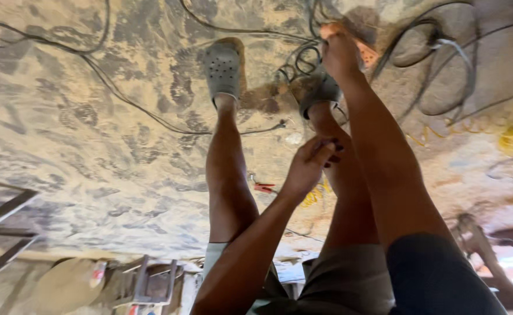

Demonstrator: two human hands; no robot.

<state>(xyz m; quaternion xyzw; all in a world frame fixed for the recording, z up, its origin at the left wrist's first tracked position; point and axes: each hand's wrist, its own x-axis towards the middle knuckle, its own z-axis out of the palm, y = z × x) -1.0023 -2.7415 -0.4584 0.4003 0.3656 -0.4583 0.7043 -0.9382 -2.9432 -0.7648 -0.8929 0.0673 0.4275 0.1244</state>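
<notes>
Two hands out over dusty floor (64,128), between legs in grey clogs (222,70). Left hand (310,164): fingertips pinched shut on small dark bit (333,153), kind not discernible, held at shin height. Right hand (339,53): down at floor by tangled wires (443,64), resting on orange-brown block (368,53); grip cannot tell. Red pliers (263,188) lying on floor near left hand.

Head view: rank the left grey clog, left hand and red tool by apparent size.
1. Left grey clog and left hand: they look alike, and the hand is nearer the camera, so unranked.
2. Red tool: smallest.
</notes>
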